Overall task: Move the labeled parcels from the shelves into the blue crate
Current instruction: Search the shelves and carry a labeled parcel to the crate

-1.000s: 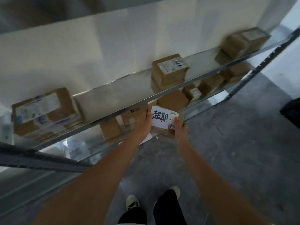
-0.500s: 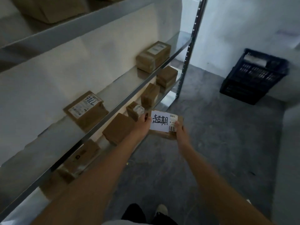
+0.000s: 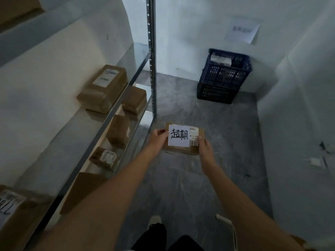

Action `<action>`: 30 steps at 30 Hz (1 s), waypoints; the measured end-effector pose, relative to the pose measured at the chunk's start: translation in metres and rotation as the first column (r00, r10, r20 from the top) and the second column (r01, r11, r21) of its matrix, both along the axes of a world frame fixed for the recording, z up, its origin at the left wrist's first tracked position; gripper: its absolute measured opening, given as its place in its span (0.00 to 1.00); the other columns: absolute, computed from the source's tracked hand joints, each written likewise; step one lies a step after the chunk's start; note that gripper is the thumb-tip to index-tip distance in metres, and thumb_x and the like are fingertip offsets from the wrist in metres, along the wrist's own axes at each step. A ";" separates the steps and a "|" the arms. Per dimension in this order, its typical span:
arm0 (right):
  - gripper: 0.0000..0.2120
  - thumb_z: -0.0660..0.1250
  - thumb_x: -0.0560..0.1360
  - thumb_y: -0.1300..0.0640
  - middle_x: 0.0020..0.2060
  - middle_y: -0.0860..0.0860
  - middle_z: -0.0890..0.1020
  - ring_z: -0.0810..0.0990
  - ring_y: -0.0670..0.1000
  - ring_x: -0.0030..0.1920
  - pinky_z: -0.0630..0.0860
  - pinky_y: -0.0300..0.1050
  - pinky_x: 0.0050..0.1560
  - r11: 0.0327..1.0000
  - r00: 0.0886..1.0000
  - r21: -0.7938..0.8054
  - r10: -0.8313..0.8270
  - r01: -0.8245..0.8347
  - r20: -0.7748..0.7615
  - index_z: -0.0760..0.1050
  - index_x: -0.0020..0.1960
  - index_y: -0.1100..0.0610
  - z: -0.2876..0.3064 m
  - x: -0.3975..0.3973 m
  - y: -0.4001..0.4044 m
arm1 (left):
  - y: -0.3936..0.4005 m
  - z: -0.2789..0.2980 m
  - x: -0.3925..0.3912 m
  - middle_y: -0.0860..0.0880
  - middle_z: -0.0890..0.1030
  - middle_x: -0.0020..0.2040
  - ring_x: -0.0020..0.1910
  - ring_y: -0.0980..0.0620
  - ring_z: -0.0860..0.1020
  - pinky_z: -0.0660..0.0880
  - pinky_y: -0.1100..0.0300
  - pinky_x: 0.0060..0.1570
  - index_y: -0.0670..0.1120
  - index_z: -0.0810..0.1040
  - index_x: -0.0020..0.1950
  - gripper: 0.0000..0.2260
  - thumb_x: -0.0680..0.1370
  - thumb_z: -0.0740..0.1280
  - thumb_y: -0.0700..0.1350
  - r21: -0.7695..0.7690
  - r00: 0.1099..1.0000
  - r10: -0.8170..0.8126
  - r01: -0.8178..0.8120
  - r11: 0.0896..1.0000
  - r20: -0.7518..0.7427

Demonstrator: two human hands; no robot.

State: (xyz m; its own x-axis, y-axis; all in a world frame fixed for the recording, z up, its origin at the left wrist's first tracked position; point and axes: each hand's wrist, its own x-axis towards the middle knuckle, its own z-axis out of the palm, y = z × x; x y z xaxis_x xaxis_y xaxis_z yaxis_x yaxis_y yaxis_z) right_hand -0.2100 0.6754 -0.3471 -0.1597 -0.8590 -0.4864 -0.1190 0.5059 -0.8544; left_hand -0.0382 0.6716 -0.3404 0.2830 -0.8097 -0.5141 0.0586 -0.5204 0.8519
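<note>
Both hands, left hand (image 3: 157, 138) and right hand (image 3: 204, 146), grip a labeled parcel (image 3: 183, 139) by its ends over the floor, blue crate (image 3: 223, 77) well ahead in the corner.

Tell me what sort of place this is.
Probably a small parcel storeroom or sorting room: metal shelving along the left wall holds taped cardboard parcels with shipping labels, a blue crate stands in the far corner, and a handwritten paper sign hangs on the wall above it.

Shelves (image 3: 101, 124) stand left; the crate (image 3: 223, 77) sits ahead right, against the wall; parcel (image 3: 183, 138) between.
</note>
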 end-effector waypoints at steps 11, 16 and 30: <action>0.21 0.57 0.82 0.47 0.61 0.55 0.78 0.76 0.52 0.59 0.70 0.45 0.54 0.981 0.981 -0.003 -0.194 0.194 0.015 0.72 0.68 0.59 -0.014 -0.072 -0.158 | -0.190 -0.009 -0.079 0.44 0.76 0.63 0.59 0.41 0.78 0.76 0.46 0.59 0.42 0.67 0.71 0.20 0.79 0.64 0.41 -0.025 0.981 -0.192 0.192 0.981 -0.003; 0.21 0.57 0.82 0.47 0.61 0.54 0.78 0.75 0.52 0.59 0.69 0.45 0.56 0.980 0.980 0.020 -0.200 0.200 0.009 0.72 0.68 0.59 -0.020 -0.110 -0.252 | -0.285 -0.012 -0.116 0.41 0.76 0.65 0.59 0.43 0.78 0.76 0.54 0.55 0.44 0.68 0.73 0.20 0.80 0.62 0.41 -0.031 0.973 -0.230 0.231 0.973 0.013; 0.18 0.55 0.83 0.51 0.57 0.53 0.79 0.76 0.48 0.52 0.68 0.42 0.51 0.981 0.981 -0.023 -0.193 0.192 -0.037 0.73 0.67 0.58 -0.023 -0.161 -0.517 | -0.554 -0.038 -0.167 0.43 0.76 0.66 0.61 0.45 0.77 0.73 0.50 0.64 0.45 0.68 0.73 0.20 0.81 0.62 0.41 -0.022 0.967 -0.219 0.218 0.976 -0.128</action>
State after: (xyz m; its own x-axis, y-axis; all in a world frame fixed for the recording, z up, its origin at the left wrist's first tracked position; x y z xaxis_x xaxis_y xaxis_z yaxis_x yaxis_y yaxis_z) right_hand -0.3706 0.1586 -0.3705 -0.3412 -0.8198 -0.4599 -0.0544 0.5057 -0.8610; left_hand -0.2055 0.1179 -0.3785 0.0300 -0.8487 -0.5279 0.0538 -0.5260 0.8488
